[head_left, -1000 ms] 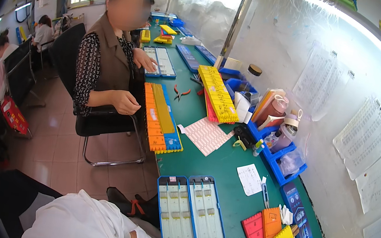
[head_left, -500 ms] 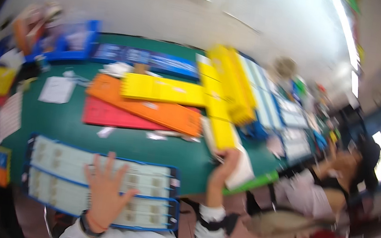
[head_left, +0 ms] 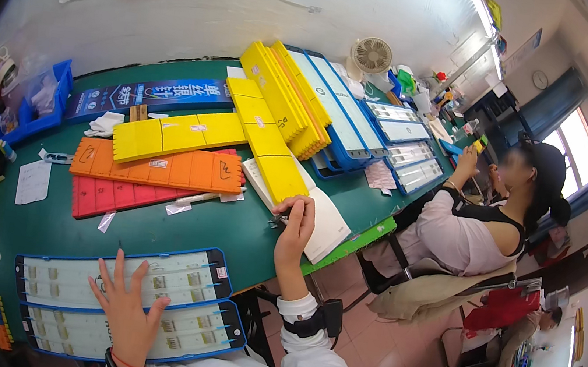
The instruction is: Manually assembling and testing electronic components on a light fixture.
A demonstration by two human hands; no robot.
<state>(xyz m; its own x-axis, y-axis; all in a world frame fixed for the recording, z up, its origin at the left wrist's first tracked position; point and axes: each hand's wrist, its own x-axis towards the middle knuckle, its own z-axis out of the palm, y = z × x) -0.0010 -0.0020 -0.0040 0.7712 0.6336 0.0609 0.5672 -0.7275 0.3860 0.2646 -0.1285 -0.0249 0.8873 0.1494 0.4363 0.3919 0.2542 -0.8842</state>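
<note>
My left hand [head_left: 127, 303] lies flat with fingers spread on two blue-rimmed trays [head_left: 74, 275] of small parts at the near edge of the green table [head_left: 229, 227]. My right hand [head_left: 296, 227] reaches to the table's right edge, its fingers closed on a small dark tool [head_left: 280, 218] beside a white booklet [head_left: 322, 221] and a long yellow box [head_left: 264, 141]. What the tool is cannot be made out.
Orange [head_left: 155, 165], red [head_left: 114, 193] and yellow [head_left: 174, 134] compartment boxes lie mid-table, with stacked yellow and blue trays [head_left: 319, 101] and a small fan [head_left: 372, 54] behind. A blue bin [head_left: 37, 101] stands far left. A seated person [head_left: 474, 222] works at the right.
The view has swung round from the other end of the table. My right hand has come onto the table edge by the white booklet; my left hand stays spread on the blue trays.
</note>
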